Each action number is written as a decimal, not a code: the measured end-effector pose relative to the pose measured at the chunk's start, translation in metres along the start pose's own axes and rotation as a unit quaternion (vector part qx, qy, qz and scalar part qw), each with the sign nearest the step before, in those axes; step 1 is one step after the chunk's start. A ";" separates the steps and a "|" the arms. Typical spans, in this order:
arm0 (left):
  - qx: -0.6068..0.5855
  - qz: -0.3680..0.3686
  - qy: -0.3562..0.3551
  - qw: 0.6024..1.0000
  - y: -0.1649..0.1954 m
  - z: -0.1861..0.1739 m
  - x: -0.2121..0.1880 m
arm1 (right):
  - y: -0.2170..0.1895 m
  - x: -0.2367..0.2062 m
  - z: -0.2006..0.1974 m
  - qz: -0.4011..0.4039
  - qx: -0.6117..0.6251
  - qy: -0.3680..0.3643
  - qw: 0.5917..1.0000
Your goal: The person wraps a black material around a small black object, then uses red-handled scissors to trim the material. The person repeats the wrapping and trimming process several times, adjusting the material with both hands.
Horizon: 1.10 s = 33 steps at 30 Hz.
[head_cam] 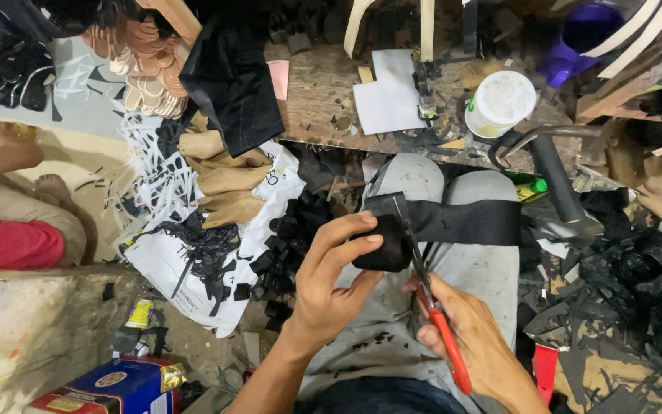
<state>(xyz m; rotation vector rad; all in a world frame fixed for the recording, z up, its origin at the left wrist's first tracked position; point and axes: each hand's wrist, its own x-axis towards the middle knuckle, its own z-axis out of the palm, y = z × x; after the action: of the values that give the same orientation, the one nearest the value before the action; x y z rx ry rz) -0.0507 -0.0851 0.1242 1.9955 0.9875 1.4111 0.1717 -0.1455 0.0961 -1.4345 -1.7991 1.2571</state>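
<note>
I see my left hand (pixel 331 280) with its fingers (pixel 354 230) wrapped around the folded end of a black strip (pixel 453 222) that lies across my 2 knees. My right hand (pixel 473 337) grips red scissors (pixel 434 307), with the blades touching the strip. A white tub (pixel 501 103) sits on the tabletop (pixel 323 92) ahead.
</note>
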 end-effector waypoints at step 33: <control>-0.603 -0.284 0.050 0.744 -0.030 -0.008 -0.031 | 0.029 -0.005 0.017 0.136 -0.137 -0.174 0.966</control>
<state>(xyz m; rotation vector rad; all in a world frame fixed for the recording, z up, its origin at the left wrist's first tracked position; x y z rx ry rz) -0.0723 -0.0911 0.0871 0.5791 0.3884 1.2429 0.1722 -0.1554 0.0632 -1.7480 -2.1281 1.5215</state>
